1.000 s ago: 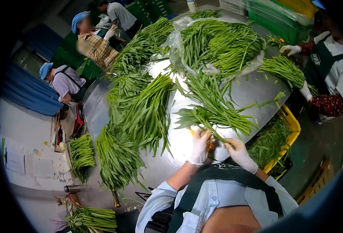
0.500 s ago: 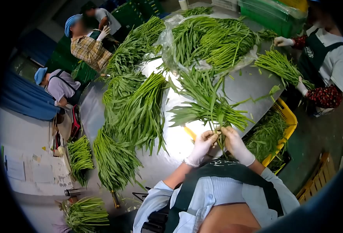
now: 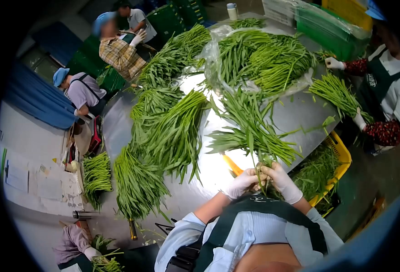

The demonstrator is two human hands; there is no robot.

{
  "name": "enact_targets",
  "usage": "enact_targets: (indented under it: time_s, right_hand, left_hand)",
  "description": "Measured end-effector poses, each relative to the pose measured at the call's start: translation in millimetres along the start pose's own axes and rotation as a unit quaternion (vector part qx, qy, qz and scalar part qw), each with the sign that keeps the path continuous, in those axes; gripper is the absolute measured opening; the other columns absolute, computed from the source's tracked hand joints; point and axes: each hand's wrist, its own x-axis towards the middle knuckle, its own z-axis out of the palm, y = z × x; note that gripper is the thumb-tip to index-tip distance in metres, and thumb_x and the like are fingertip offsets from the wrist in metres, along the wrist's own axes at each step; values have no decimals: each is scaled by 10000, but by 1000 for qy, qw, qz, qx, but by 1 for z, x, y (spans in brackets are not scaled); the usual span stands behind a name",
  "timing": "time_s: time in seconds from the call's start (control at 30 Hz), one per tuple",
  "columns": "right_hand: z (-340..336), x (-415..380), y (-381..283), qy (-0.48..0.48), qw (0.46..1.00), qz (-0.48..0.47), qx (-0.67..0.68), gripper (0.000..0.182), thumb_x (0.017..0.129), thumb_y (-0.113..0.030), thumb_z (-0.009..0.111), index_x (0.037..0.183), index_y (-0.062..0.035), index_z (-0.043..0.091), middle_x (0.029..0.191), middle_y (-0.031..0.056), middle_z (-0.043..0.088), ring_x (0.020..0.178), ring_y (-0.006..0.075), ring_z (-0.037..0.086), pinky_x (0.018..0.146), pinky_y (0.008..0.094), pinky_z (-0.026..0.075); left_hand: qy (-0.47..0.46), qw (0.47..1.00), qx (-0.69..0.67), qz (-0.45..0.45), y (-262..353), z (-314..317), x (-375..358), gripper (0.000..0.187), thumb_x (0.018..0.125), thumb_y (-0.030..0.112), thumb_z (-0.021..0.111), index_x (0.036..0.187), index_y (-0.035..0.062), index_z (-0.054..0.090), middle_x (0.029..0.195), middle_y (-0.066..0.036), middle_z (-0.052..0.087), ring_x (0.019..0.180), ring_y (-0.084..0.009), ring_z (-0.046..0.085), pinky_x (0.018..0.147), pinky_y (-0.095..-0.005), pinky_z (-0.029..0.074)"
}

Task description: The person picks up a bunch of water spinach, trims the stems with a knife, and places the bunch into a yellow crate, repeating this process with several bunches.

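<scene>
My left hand, in a white glove, pinches a few green stems close to my apron. Gloved as well, my right hand is closed on the same stems, so the two hands almost touch. Just beyond them lies a loose pile of water spinach on the metal table, its cut ends pointing right. A yellow-orange object, perhaps a handle, rests beside my left hand; part of it is hidden.
Bundled greens lie to the left, with a larger heap on plastic at the back. At right stands a yellow crate of loose greens. A co-worker's gloved hand holds a bunch there. Another person is at lower left.
My hands have drawn slightly nearer my apron, still on the stems. The view has shifted a little. At lower left a person has come into view by the greens there.
</scene>
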Motion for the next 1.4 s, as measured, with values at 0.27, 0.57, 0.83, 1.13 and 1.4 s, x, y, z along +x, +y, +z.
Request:
enact_targets:
  time_s: [0.27,0.57,0.83,1.13,1.4]
  right_hand:
    - [-8,12,10,146,980,-107,-79,96,870,-93,517,902,-9,551,772,31,558,634,81,508,572,204,436]
    - [-8,1,5,76,977,-108,-167,94,833,-52,561,896,12,588,782,36,591,700,98,542,652,230,449]
    - [-57,-42,-21,-39,844,-6,-535,264,751,-158,618,944,21,596,859,213,606,779,319,591,718,353,454]
    - [-66,-63,-45,134,695,-137,-693,274,742,-228,623,924,-23,628,822,148,589,823,323,539,757,397,400]
    - [12,-16,-36,74,821,-266,-499,337,780,-236,639,1025,-14,576,952,165,571,918,312,544,787,381,423]
  left_hand:
    - [119,987,49,101,19,16,-12,176,903,106,496,1041,6,536,897,-43,585,797,-98,577,711,-206,482]
    - [195,952,153,180,13,14,0,96,856,112,598,885,35,549,754,-2,588,633,-55,538,579,-172,437]
    - [272,902,150,299,48,-1,-15,103,869,110,572,889,12,547,805,-35,583,692,-94,543,666,-218,458]
    - [275,907,41,316,69,-2,-16,108,897,129,529,887,22,516,811,-29,543,713,-90,528,686,-235,475]
    - [259,924,120,256,48,19,-11,79,890,124,533,912,51,554,782,6,533,685,-80,487,684,-219,446]
